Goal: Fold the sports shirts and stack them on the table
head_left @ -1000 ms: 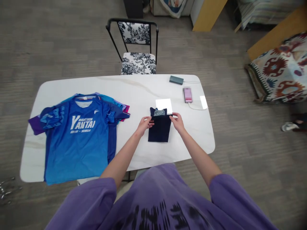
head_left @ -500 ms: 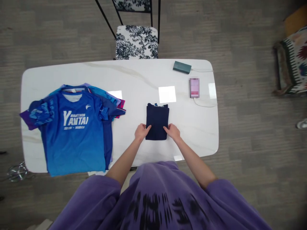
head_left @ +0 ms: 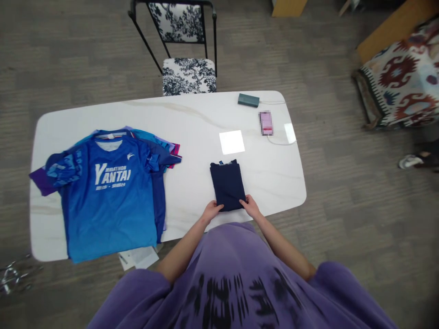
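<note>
A dark navy folded shirt (head_left: 228, 185) lies as a compact rectangle on the white table, slightly turned, its collar edge at the far end. My left hand (head_left: 212, 210) pinches its near left corner, thumb on top. At the near right corner, my right hand (head_left: 251, 206) grips the cloth the same way. Off to the left, a pile of spread shirts is topped by a blue jersey (head_left: 111, 196) with white "Yantai Marathon" lettering; sleeves of other shirts stick out beneath it.
The white table (head_left: 192, 137) carries a green power bank (head_left: 248, 100) and a phone (head_left: 266, 123) with a cable at the far right. A patterned chair (head_left: 189, 75) stands beyond the far edge. Papers (head_left: 139, 257) show below the near edge. Someone's shoe (head_left: 410, 161) is at far right.
Both hands have drawn the folded navy shirt nearer to the table's front edge, and it is now slightly turned. The camera view has shifted, showing more of the chair and the patterned cloth.
</note>
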A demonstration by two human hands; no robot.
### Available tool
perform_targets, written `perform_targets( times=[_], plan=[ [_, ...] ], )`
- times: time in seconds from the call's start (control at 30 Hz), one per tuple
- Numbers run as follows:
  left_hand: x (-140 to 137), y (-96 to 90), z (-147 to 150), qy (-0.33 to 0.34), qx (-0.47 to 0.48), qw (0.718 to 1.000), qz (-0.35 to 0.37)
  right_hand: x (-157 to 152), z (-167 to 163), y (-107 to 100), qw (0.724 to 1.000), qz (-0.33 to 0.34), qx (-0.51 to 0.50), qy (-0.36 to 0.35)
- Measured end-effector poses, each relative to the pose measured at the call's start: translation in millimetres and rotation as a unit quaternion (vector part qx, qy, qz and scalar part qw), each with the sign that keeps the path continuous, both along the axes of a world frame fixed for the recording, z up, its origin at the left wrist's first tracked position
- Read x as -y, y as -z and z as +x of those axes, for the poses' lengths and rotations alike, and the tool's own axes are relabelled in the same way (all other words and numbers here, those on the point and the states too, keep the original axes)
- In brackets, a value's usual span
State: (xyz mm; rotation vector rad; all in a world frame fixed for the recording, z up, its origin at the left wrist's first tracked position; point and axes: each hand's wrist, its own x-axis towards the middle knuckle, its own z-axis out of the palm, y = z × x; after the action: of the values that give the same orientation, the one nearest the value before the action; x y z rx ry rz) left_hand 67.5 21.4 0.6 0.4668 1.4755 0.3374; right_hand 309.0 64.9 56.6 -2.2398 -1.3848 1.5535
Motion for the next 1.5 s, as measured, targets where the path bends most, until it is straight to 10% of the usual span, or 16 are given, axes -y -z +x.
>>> perform_targets(
  times=[0.37, 0.73, 0.93, 1.17, 1.5],
  plan=[
    [32.5, -124.5, 101.5, -0.017, 0.241, 0.970, -0.030, 78.6, 140.5, -116.5, 0.972, 0.007, -0.086, 0.219],
    [-131.6, -202.6, 267.4, -0.019, 0.198, 0.965, 0.170, -113.1, 312.1, -162.4, 0.952, 0.161, -0.171, 0.199],
    [-162.5, -162.0, 342.2, -0.024, 0.151, 0.968, 0.199, -146.5, 384.5, -123.8, 0.952, 0.247, -0.135, 0.121],
    [-97.4, -72.7, 396.5, 0.150, 0.004, 0.986, 0.067, -70.6, 428.6, -44.8, 0.985, 0.116, 0.119, 0.038],
    [30.2, -47.4, 224.4, 0.149, -0.116, 0.982, 0.026, -67.0, 355.9, -4.0, 0.931, 0.178, 0.216, -0.235]
  ],
)
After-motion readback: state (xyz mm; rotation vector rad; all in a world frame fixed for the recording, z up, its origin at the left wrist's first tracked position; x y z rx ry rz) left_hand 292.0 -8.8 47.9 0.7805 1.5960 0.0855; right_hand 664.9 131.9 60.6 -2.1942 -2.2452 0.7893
